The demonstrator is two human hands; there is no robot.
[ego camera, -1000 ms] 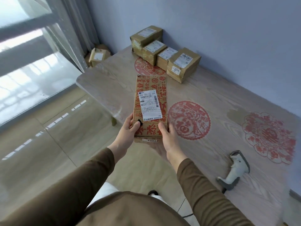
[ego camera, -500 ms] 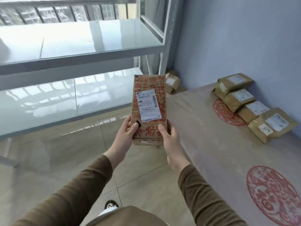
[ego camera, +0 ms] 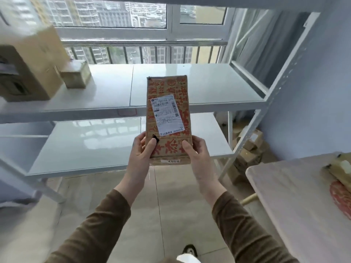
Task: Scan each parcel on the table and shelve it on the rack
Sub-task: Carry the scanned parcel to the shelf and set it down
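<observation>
I hold a flat brown parcel (ego camera: pixel 168 103) with red printed characters and a white shipping label in front of me, label up. My left hand (ego camera: pixel 141 149) grips its lower left edge with the thumb on top. My right hand (ego camera: pixel 196 150) grips its lower right edge the same way. The parcel hangs in the air before the white metal rack (ego camera: pixel 209 88), over the front edge of its middle shelf. The lower shelf (ego camera: pixel 85 145) lies below and to the left of my hands.
A large cardboard box (ego camera: pixel 24 63) and a small box (ego camera: pixel 76 74) stand on the middle shelf at the left. The table (ego camera: pixel 294 196) is at the right with a parcel (ego camera: pixel 340 168) on it. More boxes (ego camera: pixel 248 145) lie on the floor behind the rack's right leg.
I have turned left from the table to face the rack, carrying the parcel in both hands. The grip has not changed. The rack's shelves now fill the view.
</observation>
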